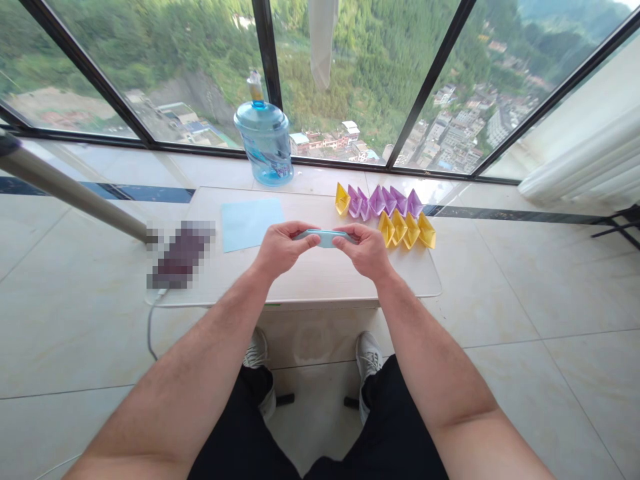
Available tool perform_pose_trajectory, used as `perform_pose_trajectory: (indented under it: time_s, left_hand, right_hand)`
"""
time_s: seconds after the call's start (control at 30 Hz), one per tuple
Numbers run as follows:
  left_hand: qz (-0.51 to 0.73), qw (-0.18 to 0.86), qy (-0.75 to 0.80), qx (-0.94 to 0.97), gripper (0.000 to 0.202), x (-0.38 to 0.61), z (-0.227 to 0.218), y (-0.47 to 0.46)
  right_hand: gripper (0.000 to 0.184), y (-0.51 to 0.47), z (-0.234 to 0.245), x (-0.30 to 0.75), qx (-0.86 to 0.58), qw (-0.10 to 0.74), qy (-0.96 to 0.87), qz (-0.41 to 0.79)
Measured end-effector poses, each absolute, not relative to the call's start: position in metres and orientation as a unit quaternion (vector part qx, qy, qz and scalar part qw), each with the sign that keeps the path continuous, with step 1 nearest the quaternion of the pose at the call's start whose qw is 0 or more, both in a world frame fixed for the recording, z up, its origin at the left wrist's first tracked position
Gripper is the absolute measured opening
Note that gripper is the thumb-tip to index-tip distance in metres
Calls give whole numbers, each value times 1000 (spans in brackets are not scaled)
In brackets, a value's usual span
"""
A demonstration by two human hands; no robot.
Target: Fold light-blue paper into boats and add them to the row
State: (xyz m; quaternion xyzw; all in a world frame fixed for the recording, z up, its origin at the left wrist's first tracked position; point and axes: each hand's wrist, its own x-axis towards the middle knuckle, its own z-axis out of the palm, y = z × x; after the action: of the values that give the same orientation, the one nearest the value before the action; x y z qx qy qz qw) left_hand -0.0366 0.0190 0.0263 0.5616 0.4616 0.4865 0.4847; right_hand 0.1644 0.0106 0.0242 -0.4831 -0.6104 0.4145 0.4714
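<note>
Both hands hold one small folded piece of light blue paper (327,238) above the table. My left hand (284,248) pinches its left end between thumb and fingers. At the opposite end my right hand (367,249) grips it the same way, the thumbs resting on the near side. Behind my left hand a flat sheet of light blue paper (247,221) lies on the table. Close to my right hand stand several yellow folded paper boats (411,231), and behind them a row of purple folded paper boats (385,201) with a yellow one at its left end.
The low white table (320,283) carries a pixelated dark object (183,257) with a cable (150,327) at its left. A blue water jug (265,143) stands by the window behind. A grey pole (75,183) slants in from the left. My shoes (369,353) are below the table's near edge.
</note>
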Motion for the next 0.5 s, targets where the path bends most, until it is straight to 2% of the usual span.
perform_pose_trajectory:
  time_s: [0.17,0.5]
  left_hand:
    - [502,456,469,565,43,-37,26,18]
    - [493,499,487,520,41,-36,28,20]
  right_hand:
    - [31,9,26,164,-474,481,-593,438]
    - [32,10,25,164,-473,483,-589,443]
